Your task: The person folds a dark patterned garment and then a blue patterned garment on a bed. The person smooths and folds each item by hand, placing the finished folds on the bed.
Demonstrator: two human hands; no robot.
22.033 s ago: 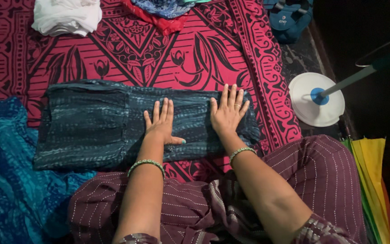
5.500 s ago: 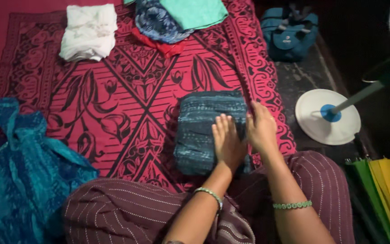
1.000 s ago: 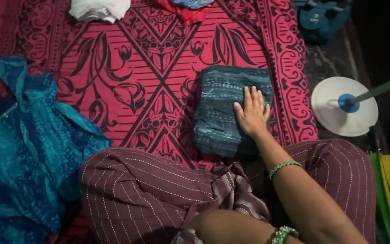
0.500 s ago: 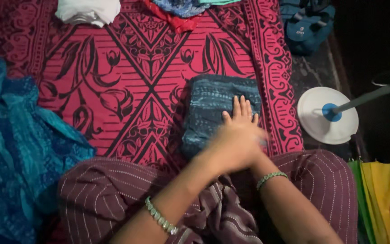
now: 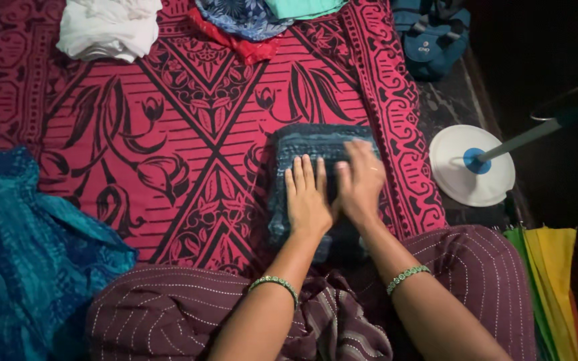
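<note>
A red patterned mat [image 5: 188, 134] carries a white cloth [image 5: 108, 28] far left and a teal fabric heap [image 5: 21, 254] near left. At right stand a fan base [image 5: 466, 180], a blue bag [image 5: 433, 40] and a yellow umbrella [image 5: 550, 287].

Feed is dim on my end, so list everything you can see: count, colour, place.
folded cloth: 1, dark blue patterned, centre, under both hands
printed sheet: 1, red and black, spread beneath
loose fabric: 1, teal, left
white cloth: 1, top left
clothes pile: blue, red, green, top centre
bag: 1, blue, top right
fan base: 1, white, right
umbrella: 1, yellow-green, lower right
left hand: flat on cloth
right hand: flat on cloth
</note>
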